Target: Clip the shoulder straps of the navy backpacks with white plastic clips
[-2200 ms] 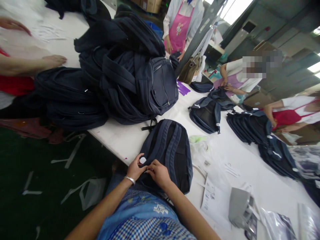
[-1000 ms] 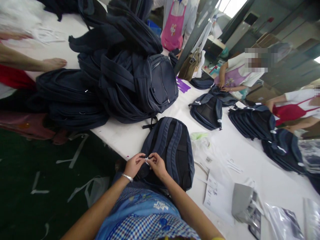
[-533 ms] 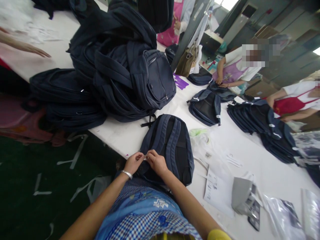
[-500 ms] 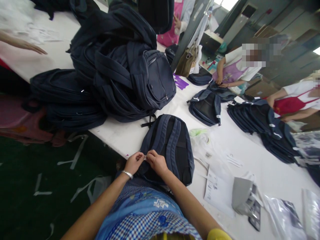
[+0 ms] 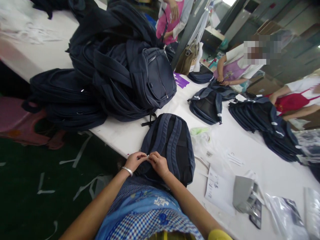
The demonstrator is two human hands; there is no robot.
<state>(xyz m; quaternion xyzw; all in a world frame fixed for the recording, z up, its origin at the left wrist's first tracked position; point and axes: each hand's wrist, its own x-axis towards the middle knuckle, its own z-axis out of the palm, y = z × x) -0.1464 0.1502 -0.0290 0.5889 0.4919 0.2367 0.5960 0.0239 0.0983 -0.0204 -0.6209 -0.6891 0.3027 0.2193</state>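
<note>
A navy backpack (image 5: pixel 183 146) lies on the table edge in front of me, its black padded back and two shoulder straps facing up. My left hand (image 5: pixel 135 161) and my right hand (image 5: pixel 158 164) meet over its lower left part. Between their fingertips is a small white strip (image 5: pixel 147 157), too small to make out fully. Both hands are closed in a pinch, the left with its fingers straighter. The part of the bag beneath my fingers is hidden.
Stacked navy backpacks (image 5: pixel 112 66) rise at the back left. On the right are a grey tape dispenser (image 5: pixel 243 193), a marked paper sheet (image 5: pixel 216 188) and clear plastic bags (image 5: pixel 285 213). Co-workers handle more backpacks (image 5: pixel 252 113) across the table. A pink stool (image 5: pixel 22 120) stands at left.
My left fingers have straightened a little at the white strip. The hand at far left has left view. The dark bag by the pink-aproned person is gone from the top of the pile.
</note>
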